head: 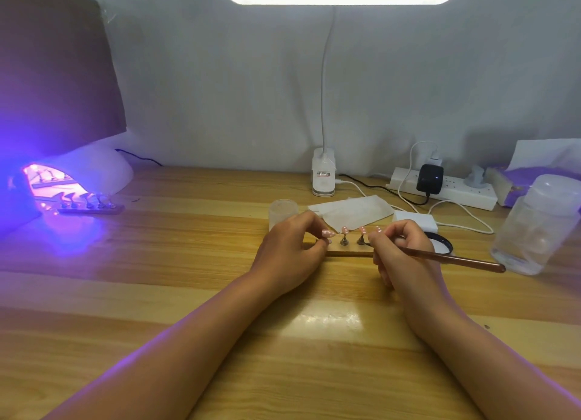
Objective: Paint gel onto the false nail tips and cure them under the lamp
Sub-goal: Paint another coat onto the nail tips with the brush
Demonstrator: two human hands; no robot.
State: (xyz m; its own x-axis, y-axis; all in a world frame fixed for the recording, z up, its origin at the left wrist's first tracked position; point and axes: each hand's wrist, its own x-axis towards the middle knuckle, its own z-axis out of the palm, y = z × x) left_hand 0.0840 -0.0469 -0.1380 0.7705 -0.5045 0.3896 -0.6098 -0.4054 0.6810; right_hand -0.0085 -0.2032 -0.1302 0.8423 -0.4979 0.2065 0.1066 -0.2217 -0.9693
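While one cured row (91,204) sits at the mouth of the glowing curing lamp (78,171), both hands close on a second row to paint it.
The left hand (292,246) pinches the left end of the holder bar (349,253), probably to stop it sliding under the strokes. The right hand (399,250) grips the brush (456,258) like a pencil, with the handle trailing to the right and the bristle end hidden behind the fingers. The pink nail tips (345,230) stand on small pegs along the bar, directly between the two hands and just beside both sets of fingertips. The gel pot (441,243) lies just behind the right hand, seemingly handy for reloading.
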